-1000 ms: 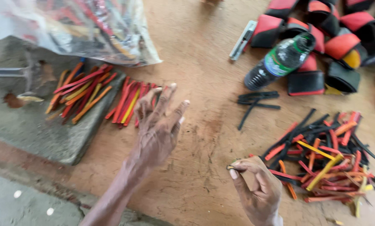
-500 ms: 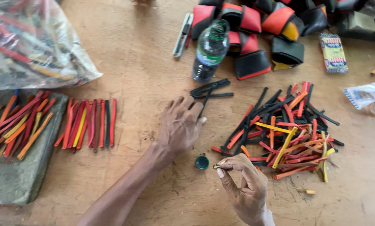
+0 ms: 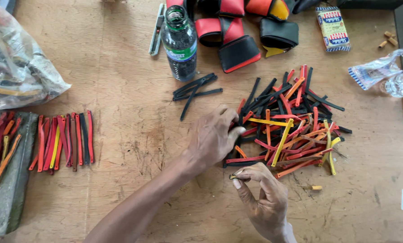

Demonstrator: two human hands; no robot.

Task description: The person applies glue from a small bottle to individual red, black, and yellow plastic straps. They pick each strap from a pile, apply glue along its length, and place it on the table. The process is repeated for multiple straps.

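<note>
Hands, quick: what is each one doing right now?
Left hand: fingers curled, resting on the edge of the pile of coloured strips; a grip cannot be told.
Right hand: pinching a small piece between thumb and fingertips.

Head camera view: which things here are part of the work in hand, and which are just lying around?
In use: left hand on the pile of coloured strips; right hand pinching a small piece.

Lying about: open bottle, small printed box, clear plastic bag.
</note>
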